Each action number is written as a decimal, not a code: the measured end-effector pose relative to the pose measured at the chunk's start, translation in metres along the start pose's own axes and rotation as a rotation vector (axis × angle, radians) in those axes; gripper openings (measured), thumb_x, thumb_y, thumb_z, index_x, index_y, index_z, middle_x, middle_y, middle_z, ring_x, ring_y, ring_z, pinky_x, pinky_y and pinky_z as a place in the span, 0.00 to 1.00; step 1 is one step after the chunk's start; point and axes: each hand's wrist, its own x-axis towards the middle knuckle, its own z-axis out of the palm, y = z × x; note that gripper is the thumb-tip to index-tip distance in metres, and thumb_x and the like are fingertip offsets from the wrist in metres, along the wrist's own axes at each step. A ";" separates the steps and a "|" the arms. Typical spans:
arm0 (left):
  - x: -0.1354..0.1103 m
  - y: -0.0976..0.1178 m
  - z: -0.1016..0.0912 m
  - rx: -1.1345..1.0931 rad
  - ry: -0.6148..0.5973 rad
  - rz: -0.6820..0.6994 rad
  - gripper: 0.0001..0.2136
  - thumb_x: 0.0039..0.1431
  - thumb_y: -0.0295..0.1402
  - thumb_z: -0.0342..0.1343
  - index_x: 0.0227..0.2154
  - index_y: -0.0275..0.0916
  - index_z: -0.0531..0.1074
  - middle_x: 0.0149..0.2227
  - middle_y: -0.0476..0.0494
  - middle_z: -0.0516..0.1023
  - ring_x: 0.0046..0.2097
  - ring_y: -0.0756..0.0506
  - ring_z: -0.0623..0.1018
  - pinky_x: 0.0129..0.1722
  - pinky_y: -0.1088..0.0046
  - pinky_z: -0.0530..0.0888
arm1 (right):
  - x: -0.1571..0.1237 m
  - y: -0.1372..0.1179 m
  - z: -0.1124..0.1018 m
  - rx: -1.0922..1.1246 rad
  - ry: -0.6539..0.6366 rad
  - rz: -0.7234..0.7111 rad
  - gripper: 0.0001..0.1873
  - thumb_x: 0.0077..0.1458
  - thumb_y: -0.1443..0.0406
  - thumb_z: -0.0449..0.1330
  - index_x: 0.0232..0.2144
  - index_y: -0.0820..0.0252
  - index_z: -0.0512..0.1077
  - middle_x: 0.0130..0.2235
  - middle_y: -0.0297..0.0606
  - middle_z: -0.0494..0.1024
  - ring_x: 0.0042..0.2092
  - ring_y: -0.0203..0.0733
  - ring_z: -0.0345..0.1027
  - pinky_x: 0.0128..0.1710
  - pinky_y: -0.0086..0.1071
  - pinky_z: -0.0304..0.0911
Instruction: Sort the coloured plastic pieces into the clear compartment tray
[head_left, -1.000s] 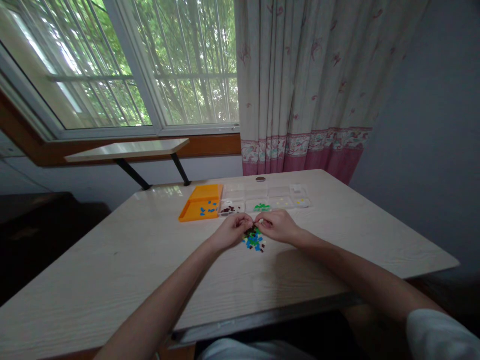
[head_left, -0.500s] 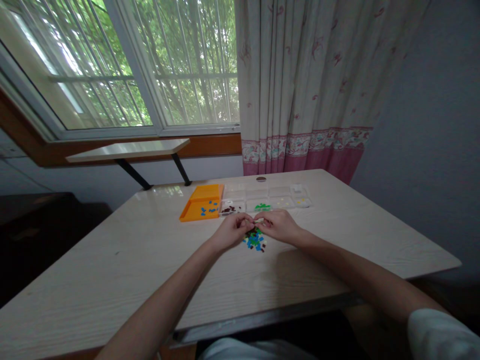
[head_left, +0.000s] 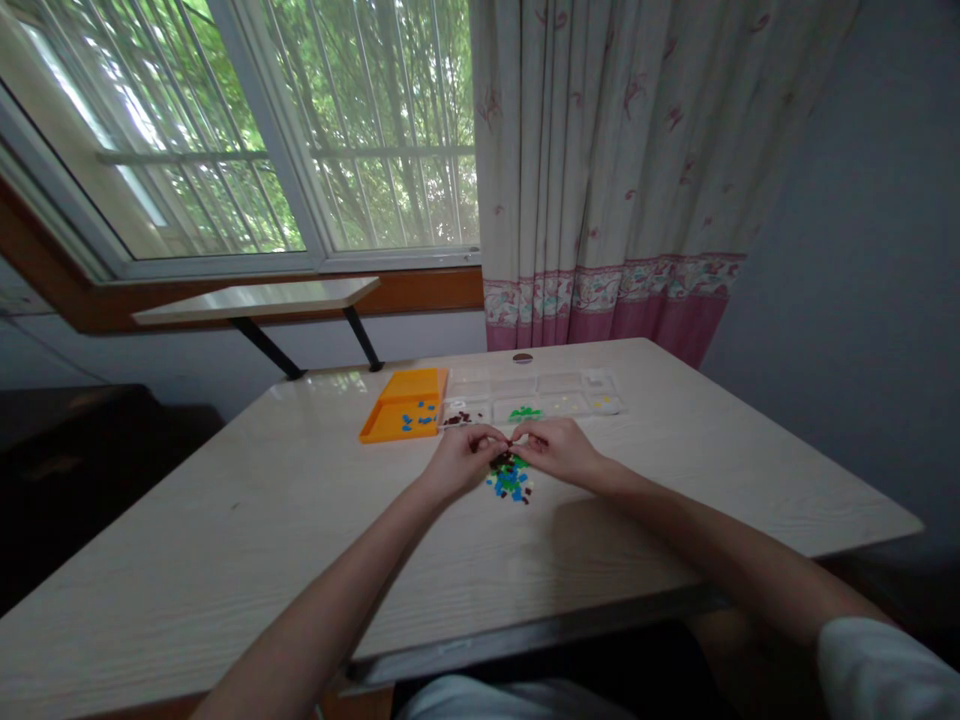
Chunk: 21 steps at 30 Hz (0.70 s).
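My left hand (head_left: 466, 460) and my right hand (head_left: 559, 448) meet at the fingertips, just over a pile of small flat pieces (head_left: 511, 484) in blue, green, dark red and pale yellow. Both hands are closed in a pinch. A tiny dark red piece (head_left: 509, 443) shows between the fingertips. Part of the pile is hidden under the fingers. Beyond the hands stands an open orange box (head_left: 373, 433) with blue pieces in it. Beside it, open clear boxes (head_left: 551, 384) hold dark red pieces (head_left: 459, 418), green pieces (head_left: 524, 413) and yellow pieces (head_left: 602, 402).
The pale wooden table (head_left: 300, 560) runs back to a patterned curtain (head_left: 600, 200) and a barred window (head_left: 390, 130). A small raised shelf (head_left: 262, 298) on dark legs stands at the back left. A round dark spot (head_left: 523, 358) marks the far edge.
My hands have shifted only slightly at the fingertips, where the dark red piece is now plainer to see. The boxes and the pile look the same.
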 end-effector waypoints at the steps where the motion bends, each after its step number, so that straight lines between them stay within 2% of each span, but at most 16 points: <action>1: 0.000 0.000 -0.001 0.032 0.004 0.020 0.10 0.50 0.36 0.53 0.28 0.34 0.75 0.18 0.51 0.66 0.22 0.54 0.61 0.21 0.80 0.56 | 0.000 -0.001 -0.001 0.014 -0.006 0.020 0.09 0.51 0.60 0.57 0.31 0.59 0.73 0.20 0.29 0.68 0.22 0.29 0.60 0.24 0.22 0.49; 10: -0.002 -0.001 -0.001 0.189 0.038 0.116 0.09 0.52 0.33 0.51 0.30 0.36 0.74 0.22 0.50 0.71 0.23 0.54 0.66 0.23 0.81 0.60 | 0.000 -0.003 -0.001 0.068 -0.050 0.085 0.09 0.51 0.60 0.57 0.32 0.59 0.73 0.21 0.30 0.68 0.23 0.29 0.59 0.24 0.22 0.49; 17: -0.003 0.000 -0.001 0.229 0.069 0.137 0.08 0.52 0.32 0.51 0.29 0.36 0.74 0.17 0.53 0.67 0.21 0.54 0.64 0.21 0.82 0.58 | 0.002 -0.002 -0.005 0.053 -0.090 0.100 0.12 0.52 0.58 0.56 0.34 0.58 0.72 0.21 0.30 0.70 0.23 0.29 0.59 0.25 0.23 0.49; 19: -0.003 0.000 -0.006 0.228 0.131 0.147 0.08 0.52 0.33 0.51 0.30 0.36 0.74 0.16 0.54 0.66 0.20 0.55 0.63 0.20 0.82 0.58 | 0.003 0.003 -0.009 0.023 -0.115 0.113 0.12 0.53 0.58 0.55 0.35 0.58 0.72 0.22 0.30 0.70 0.23 0.30 0.60 0.25 0.23 0.49; 21: -0.002 0.001 -0.013 0.221 0.252 0.173 0.09 0.53 0.34 0.51 0.31 0.36 0.74 0.17 0.53 0.67 0.20 0.55 0.64 0.20 0.82 0.59 | 0.003 0.010 -0.014 -0.024 -0.167 0.120 0.12 0.54 0.59 0.54 0.35 0.58 0.73 0.22 0.31 0.72 0.24 0.31 0.62 0.25 0.23 0.49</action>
